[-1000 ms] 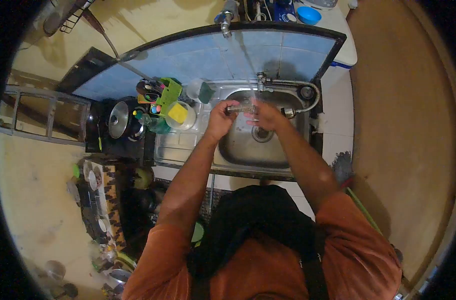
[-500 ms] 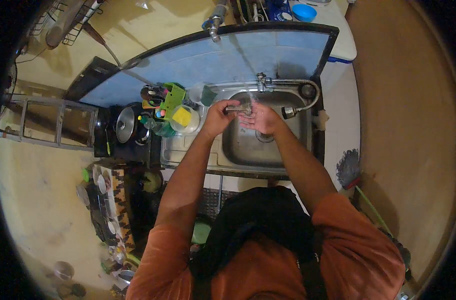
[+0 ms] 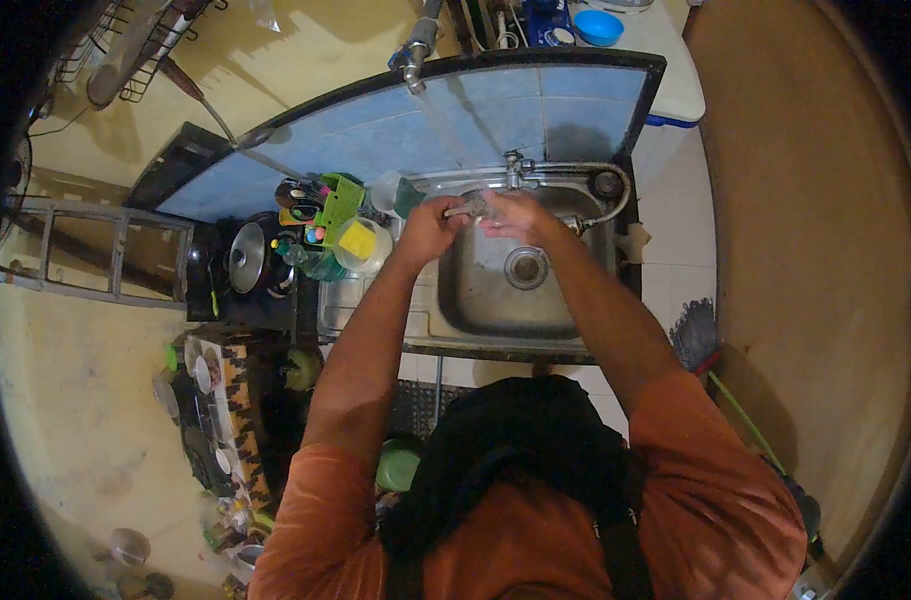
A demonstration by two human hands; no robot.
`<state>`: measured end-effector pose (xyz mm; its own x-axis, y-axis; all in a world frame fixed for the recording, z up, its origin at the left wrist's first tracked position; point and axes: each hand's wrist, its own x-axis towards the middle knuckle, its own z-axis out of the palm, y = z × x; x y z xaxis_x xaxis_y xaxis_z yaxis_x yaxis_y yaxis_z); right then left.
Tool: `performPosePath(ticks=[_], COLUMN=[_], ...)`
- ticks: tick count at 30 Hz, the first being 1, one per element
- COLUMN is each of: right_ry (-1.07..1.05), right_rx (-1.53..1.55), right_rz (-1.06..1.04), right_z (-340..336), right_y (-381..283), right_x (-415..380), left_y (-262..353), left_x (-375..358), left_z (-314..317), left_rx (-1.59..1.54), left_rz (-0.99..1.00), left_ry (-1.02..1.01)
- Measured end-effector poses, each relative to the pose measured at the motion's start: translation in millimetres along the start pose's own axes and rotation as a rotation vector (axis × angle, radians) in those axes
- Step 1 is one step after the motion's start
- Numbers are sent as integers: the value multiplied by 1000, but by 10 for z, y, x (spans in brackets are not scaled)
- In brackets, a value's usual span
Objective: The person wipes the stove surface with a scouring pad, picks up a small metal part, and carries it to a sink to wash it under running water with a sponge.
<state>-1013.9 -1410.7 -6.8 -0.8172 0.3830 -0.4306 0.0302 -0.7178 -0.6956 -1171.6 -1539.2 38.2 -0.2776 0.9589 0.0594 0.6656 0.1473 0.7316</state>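
Over the upper left part of the steel sink, my left hand pinches a small greyish object, too small and blurred to name. Opposite it, my right hand is held close to the object's right end, fingers stretched and apart. Whether the fingers touch it I cannot make out. Water runs down from the wall tap towards the hands. Behind my right hand, a second tap with a flexible hose sits at the sink's back edge.
Left of the sink stand a tub with a yellow sponge, a green bottle and a green utensil caddy. Further left, a lidded pan rests on the stove. A blue bowl lies at the back right.
Both hands have shifted slightly in view, and my right hand has turned and moved up beside the object, uncovering the drain. The camera view has moved a little.
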Motion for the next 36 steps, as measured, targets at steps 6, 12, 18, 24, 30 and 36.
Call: performPosePath(ticks=[6, 12, 18, 24, 30, 36], right_ry=[-42, -98, -70, 19, -43, 144], right_rx=[-24, -14, 338, 560, 576, 385], right_rz=[-132, -54, 118, 98, 80, -8], right_z=[-207, -168, -296, -168, -236, -193], right_y=[295, 282, 443, 494, 436, 535], right_x=[218, 84, 159, -8, -24, 115], left_y=[225, -26, -80, 163, 187, -54], left_x=[64, 140, 235, 305, 304, 275], left_z=[-65, 93, 424, 539, 574, 686], left_rx=[75, -599, -719, -622, -922, -976], left_rz=[-28, -271, -346, -506, -641, -624], left_ry=[-33, -19, -66, -3, 26, 154])
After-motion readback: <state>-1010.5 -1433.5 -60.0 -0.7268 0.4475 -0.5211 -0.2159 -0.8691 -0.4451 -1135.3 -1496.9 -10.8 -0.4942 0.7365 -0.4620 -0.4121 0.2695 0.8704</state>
